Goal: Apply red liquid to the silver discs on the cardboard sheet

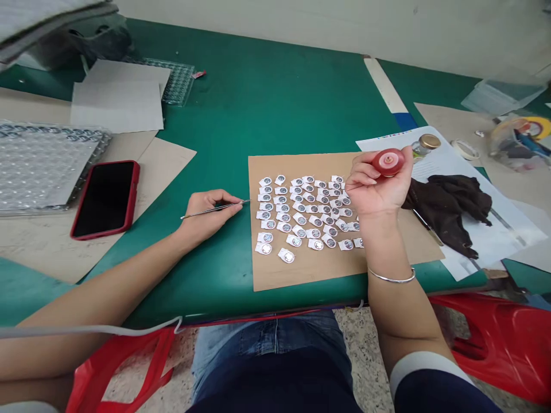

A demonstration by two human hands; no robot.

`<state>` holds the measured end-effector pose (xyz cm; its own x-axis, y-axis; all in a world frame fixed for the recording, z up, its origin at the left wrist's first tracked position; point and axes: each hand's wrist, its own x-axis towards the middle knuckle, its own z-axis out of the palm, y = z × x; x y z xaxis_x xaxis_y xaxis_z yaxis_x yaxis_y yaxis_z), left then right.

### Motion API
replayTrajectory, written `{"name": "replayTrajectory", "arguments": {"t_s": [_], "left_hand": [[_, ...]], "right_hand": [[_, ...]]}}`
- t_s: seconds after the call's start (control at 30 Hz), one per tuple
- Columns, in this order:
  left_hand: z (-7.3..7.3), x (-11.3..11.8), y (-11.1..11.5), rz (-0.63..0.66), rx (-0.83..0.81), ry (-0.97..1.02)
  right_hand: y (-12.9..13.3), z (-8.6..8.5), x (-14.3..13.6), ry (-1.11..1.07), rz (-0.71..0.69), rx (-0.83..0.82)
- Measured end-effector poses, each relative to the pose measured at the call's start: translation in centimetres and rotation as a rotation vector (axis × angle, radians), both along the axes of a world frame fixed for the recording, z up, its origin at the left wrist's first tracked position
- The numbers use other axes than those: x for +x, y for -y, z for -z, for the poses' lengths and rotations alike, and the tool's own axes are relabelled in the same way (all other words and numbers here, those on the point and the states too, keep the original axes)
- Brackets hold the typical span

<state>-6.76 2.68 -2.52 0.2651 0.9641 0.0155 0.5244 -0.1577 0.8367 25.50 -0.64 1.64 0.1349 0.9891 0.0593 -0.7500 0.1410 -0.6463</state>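
At the far left, a phone in a red case (105, 199) lies on pale card, well apart from both hands; its spot there looks fine, since nothing crowds the tool side. Nearer the middle, the left hand (209, 214) grasps a slim metal tool (217, 208) between thumb and fingers, its tip pointing right, close to the cardboard sheet's (279, 280) left edge. A light grip, near the tip as now, should give the best control. On the sheet, the small tabbed discs (301, 208) sit in loose rows, some close together or touching, so any approach is best made from above, without dragging the tip or a wrist across neighbours. Farther right, the right hand (379, 183) is curled around a red rounded piece (388, 162), its pale circular face turned toward the camera, raised over the sheet's right part. A steady, level hold there should spare the discs below from a knock. Beyond it, a dark cloth (460, 206) lies bunched on white paper (512, 241); its folds are best kept off the rows.
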Motion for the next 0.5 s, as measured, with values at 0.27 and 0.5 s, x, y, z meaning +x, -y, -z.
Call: {"name": "replayTrajectory", "arguments": {"t_s": [0.27, 0.5], "left_hand": [[0.1, 0.0, 0.1, 0.009, 0.021, -0.015], [0.3, 0.0, 0.3, 0.037, -0.016, -0.007]], "right_hand": [[0.4, -0.5, -1.5, 0.028, 0.05, -0.109], [0.5, -0.7, -1.9, 0.136, 0.063, -0.111]]}}
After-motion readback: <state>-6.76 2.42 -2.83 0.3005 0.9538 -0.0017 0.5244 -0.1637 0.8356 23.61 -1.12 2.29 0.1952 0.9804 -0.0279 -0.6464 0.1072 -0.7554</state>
